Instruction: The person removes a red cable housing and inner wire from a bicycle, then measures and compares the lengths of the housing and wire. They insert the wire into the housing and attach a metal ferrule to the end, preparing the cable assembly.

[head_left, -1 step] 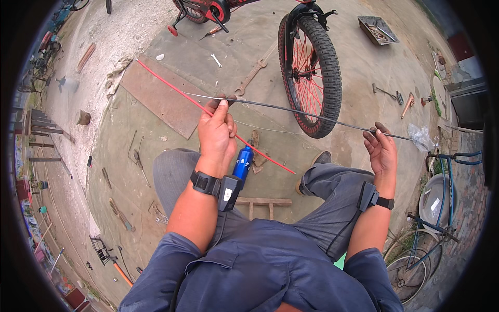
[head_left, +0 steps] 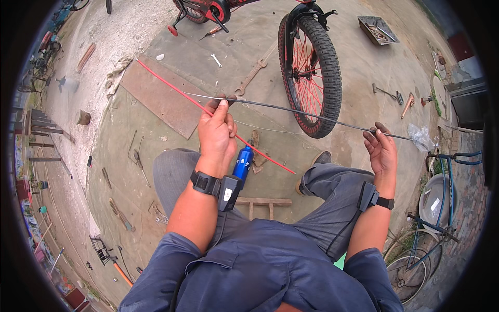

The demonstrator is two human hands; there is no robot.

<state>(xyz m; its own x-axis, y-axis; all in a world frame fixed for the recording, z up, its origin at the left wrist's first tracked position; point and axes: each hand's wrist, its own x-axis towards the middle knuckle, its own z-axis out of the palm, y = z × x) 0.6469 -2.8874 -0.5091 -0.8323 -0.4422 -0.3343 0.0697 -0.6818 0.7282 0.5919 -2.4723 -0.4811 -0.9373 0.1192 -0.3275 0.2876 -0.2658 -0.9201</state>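
Left hand (head_left: 218,126) is pointing forward, thumb and forefinger pinching the black cable (head_left: 291,109); the red tube (head_left: 265,154) is running through its curled fingers. Right hand (head_left: 382,149) is holding level farther right, fingertips gripping the same cable, which is spanning the gap between the hands. Just behind the left hand, a blue cylinder (head_left: 243,164) is showing white marks; a wrist device's white label (head_left: 227,194) is carrying print too small to read.

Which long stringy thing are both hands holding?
The black cable: left hand and right hand both pinch it, while the red cable is only in the left hand.
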